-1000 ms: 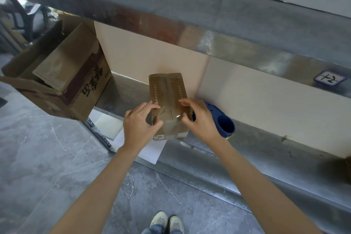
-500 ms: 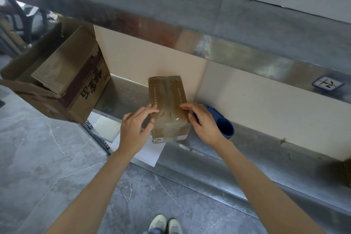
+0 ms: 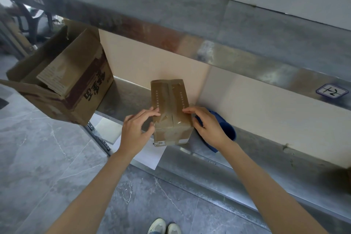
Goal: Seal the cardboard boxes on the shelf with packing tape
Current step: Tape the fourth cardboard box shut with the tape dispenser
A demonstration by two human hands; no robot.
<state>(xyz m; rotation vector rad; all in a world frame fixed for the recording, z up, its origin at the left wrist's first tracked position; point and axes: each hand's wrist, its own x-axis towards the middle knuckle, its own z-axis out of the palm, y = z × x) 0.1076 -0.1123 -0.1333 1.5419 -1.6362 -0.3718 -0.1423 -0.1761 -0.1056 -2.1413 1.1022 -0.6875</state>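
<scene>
Currently pressing down tape on small cardboard box (image 3: 171, 112), sitting near front edge of lower shelf (image 3: 237, 161). Laying left hand (image 3: 135, 133) and right hand (image 3: 208, 125) fingers, fairly straight, on top flaps, gripping nothing. Likely handling light, stiff, tape-slick; bracing best by side walls.

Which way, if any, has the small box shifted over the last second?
No. The small box keeps its place: rear edge at the beige back panel, blue object beside it.

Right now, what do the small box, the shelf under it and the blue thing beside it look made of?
Small box: brown cardboard under glossy clear tape; it glints and wrinkles. Shelf: dull grey metal, likely galvanised steel, by its mottled sheen. Blue thing: probably smooth plastic; partly hidden.
</scene>
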